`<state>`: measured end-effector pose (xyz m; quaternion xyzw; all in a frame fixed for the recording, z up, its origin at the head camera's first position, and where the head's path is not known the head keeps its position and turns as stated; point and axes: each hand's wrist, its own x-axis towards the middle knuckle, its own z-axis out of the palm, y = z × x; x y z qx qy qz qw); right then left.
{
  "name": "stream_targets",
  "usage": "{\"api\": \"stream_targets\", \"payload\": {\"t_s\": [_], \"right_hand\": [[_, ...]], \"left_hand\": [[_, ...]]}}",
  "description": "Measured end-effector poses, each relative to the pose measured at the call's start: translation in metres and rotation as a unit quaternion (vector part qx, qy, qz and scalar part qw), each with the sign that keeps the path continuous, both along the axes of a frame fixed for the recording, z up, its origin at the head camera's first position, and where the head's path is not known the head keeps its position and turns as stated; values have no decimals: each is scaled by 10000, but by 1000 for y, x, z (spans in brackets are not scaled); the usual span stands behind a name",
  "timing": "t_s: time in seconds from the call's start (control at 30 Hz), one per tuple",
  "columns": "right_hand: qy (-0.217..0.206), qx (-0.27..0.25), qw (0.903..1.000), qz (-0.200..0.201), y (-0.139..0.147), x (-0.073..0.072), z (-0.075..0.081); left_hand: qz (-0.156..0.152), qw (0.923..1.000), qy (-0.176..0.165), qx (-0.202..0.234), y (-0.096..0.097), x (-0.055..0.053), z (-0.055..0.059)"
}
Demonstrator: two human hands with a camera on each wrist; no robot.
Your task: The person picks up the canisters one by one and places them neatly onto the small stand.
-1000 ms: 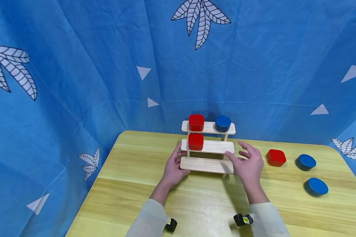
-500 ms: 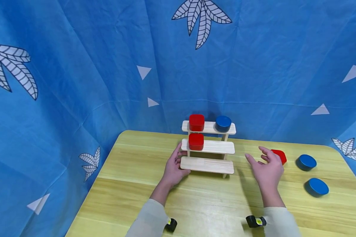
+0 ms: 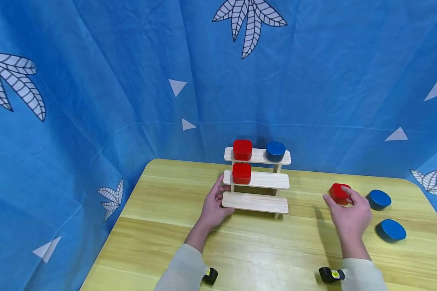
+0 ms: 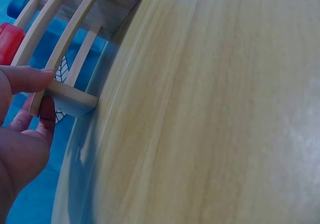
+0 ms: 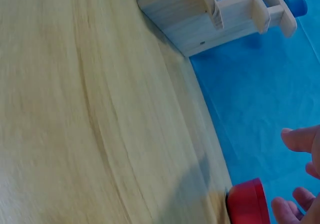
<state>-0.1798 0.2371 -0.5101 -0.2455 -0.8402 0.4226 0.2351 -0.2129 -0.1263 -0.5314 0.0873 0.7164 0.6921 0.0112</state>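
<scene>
A three-tier wooden shelf rack (image 3: 266, 203) stands on the table. My left hand (image 3: 212, 208) pinches the left end of its lowest board, thumb above and fingers underneath in the left wrist view. On the top board sit a red rounded-square box (image 3: 242, 150) and a blue round box (image 3: 275, 151); the middle board carries another red box (image 3: 242, 174) at its left. To the right, my right hand (image 3: 352, 217) hovers at a loose red box (image 3: 337, 193), thumb and fingers spread apart. The right wrist view shows a gap between the fingers and this red box (image 5: 247, 204).
Two blue round boxes, one farther back (image 3: 379, 199) and one nearer (image 3: 391, 230), lie right of my right hand. A blue leaf-print curtain (image 3: 313, 81) hangs right behind the table's back edge. The wooden tabletop (image 3: 262, 250) extends toward me.
My right hand has moved right, from the rack's right side over to the loose red box. My left hand stays at the rack's left end.
</scene>
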Motion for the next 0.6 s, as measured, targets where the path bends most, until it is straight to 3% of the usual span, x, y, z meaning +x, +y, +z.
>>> {"api": "stream_targets", "payload": {"t_s": [0.23,0.6], "right_hand": [[-117,-48,9999,-13,8,-3,-4],[-412,-85,9991,-94,22,-10,-11]], "left_hand": [[73,9999,-89,-67,1,0,1],[-69,9998,-202,-23,1,-1,3]]}}
